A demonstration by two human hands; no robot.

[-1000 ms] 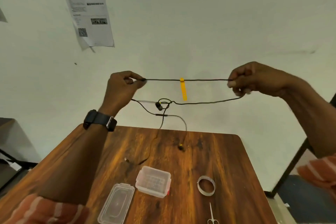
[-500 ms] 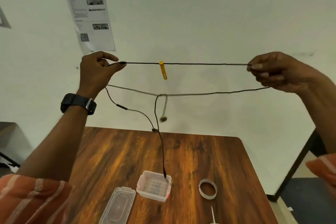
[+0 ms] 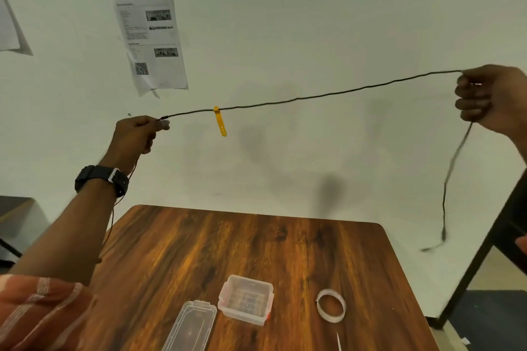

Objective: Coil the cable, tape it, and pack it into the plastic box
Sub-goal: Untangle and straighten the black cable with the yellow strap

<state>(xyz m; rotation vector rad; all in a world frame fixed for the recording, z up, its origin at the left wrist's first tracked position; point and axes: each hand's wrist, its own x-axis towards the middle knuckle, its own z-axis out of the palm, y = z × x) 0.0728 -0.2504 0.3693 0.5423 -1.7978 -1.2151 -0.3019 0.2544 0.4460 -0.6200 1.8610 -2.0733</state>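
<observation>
White wall behind, wooden table [image 3: 285, 251] below. Left hand [image 3: 134, 134] pinches one end of the black cable [image 3: 313, 97]; right hand [image 3: 490, 100], fingers curled, grips it farther along, so it hangs stretched in the air, a yellow tie [image 3: 220, 122] dangling. Nothing is coiled yet. Tape roll [image 3: 330, 305], open plastic box [image 3: 245, 299] and lid [image 3: 189, 328] wait untouched; coiling, taping and packing all remain.

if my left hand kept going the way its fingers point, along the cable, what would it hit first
Probably the yellow strap hanging from the cable, just beyond the left hand. Beyond it, the cable runs bare to the right hand. Depth is hard to judge.
</observation>
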